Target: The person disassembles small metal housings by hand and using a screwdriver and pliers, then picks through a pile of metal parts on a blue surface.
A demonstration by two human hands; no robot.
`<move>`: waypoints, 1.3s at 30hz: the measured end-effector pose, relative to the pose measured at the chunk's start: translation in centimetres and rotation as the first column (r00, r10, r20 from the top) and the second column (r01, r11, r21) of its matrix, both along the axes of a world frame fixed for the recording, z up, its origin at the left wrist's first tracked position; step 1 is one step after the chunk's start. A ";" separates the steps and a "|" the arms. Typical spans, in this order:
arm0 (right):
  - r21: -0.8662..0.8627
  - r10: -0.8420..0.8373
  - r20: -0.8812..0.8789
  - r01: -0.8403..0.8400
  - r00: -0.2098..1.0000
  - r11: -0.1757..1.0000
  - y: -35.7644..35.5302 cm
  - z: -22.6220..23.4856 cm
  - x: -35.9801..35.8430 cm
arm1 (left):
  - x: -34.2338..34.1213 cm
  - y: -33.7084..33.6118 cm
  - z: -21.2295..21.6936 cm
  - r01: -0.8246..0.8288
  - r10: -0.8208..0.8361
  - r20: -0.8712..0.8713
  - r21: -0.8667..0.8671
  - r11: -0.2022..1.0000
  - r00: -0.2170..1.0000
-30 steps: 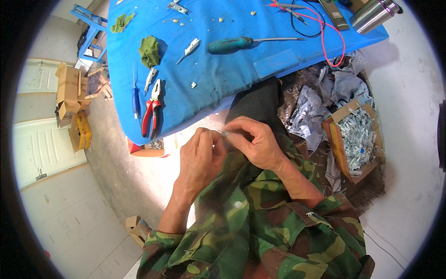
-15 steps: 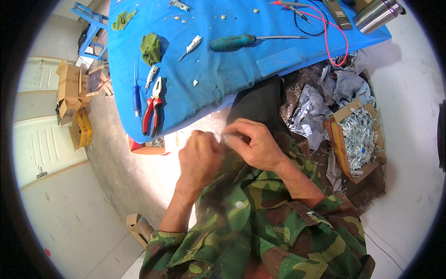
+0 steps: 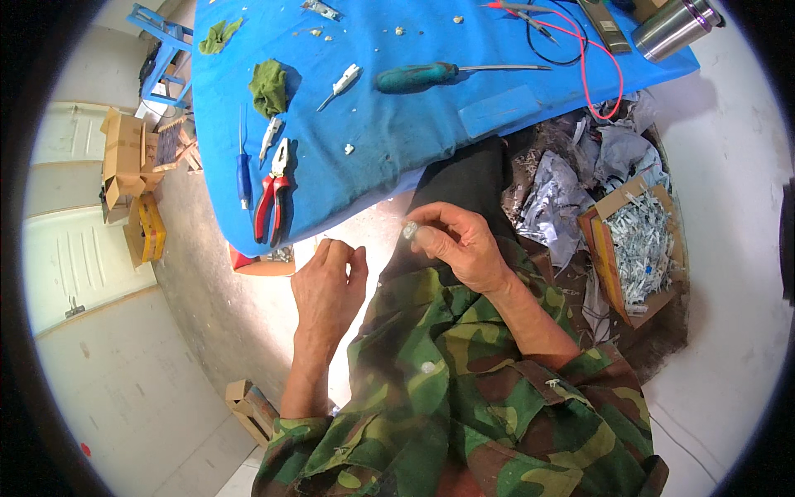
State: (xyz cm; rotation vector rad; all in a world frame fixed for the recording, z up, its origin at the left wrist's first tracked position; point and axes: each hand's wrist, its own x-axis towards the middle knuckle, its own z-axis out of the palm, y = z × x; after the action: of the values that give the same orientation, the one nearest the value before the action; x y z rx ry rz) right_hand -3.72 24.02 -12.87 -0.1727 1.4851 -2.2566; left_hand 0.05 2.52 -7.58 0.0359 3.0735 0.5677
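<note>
My right hand [image 3: 464,248] pinches a small, round, whitish-silver piece [image 3: 410,230] between thumb and fingertips, above my lap. To its left and apart from it, my left hand [image 3: 327,277] hangs below the table edge with fingers bent and thumb standing away from them; nothing plainly shows in it. Beside that hand, lower down, lies a small open box [image 3: 269,267] with metal bits inside. On the blue-covered table [image 3: 348,199] nearest me are red-and-black pliers [image 3: 272,195] and a blue screwdriver [image 3: 243,178].
A large teal-handled screwdriver [image 3: 418,77], a green cloth [image 3: 268,87] and small white-grey parts [image 3: 341,80] lie on the table. Test leads [image 3: 584,74] and a steel flask [image 3: 675,29] are at far right. Below right stands a carton of metal scraps [image 3: 638,248] beside crumpled grey plastic [image 3: 551,203].
My hands, close together before, have drawn apart. The left has shifted left toward the small box, its thumb now away from the fingers. The round piece now shows in my right fingertips.
</note>
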 end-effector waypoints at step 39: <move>-0.247 0.072 0.291 0.002 0.954 0.969 -1.7 -2.6 0.4 | -1.0 3.0 -1.2 0.065 0.004 -0.103 0.656 0.752 0.995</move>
State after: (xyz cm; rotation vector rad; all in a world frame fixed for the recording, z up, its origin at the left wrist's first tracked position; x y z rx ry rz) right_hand -3.36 22.27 -15.49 0.0673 1.0394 -2.3101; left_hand -0.94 5.52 -8.81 0.1240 2.7605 1.6630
